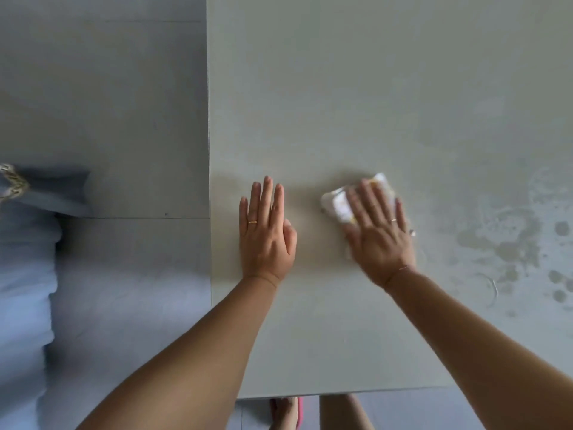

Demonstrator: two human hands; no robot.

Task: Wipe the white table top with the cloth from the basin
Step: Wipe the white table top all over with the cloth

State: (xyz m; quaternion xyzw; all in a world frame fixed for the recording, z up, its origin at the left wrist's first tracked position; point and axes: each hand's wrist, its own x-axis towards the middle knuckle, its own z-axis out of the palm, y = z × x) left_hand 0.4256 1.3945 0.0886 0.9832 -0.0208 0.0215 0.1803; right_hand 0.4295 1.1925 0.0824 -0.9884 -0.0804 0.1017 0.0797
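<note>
The white table top [356,88] fills the middle and right of the head view. My right hand [379,231] presses flat on a folded white cloth with yellow marks [336,203], which lies on the table; the hand is motion-blurred. My left hand [266,231] rests flat on the table to the left of the cloth, fingers together, holding nothing. The basin is not in view.
Wet streaks and drops [508,243] cover the table's right part. The table's left edge [209,150] borders a grey tiled floor [108,119]. Pale blue bedding [24,274] lies at the far left. My feet [285,412] show below the near edge.
</note>
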